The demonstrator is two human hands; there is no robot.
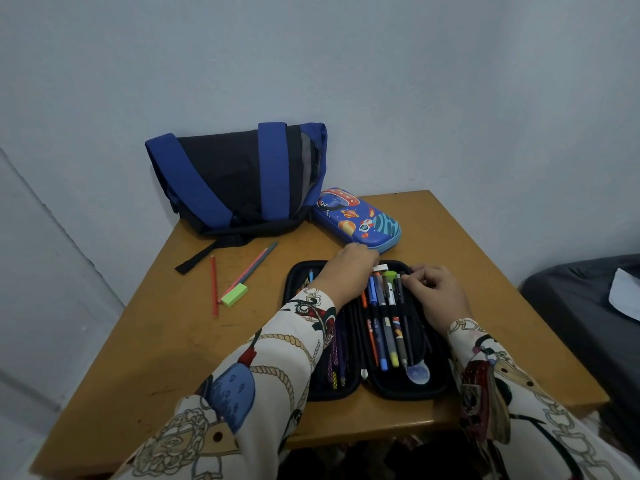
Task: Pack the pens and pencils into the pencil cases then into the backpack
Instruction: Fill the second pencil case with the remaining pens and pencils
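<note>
We're reaching both hands into the open black pencil case (pixel 433 386): left hand (pixel 346 271) grip unclear, right hand (pixel 438 292) pinching a dark pen (pixel 401 306).

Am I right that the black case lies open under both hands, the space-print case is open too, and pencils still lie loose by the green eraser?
Not quite: the head view shows the space-print case zipped shut. The rest holds.

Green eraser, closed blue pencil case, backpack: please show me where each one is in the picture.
green eraser (pixel 234 295), head view, middle of its top face.
closed blue pencil case (pixel 358 219), head view, middle of its printed lid.
backpack (pixel 221 174), head view, dark panel between its blue straps.
</note>
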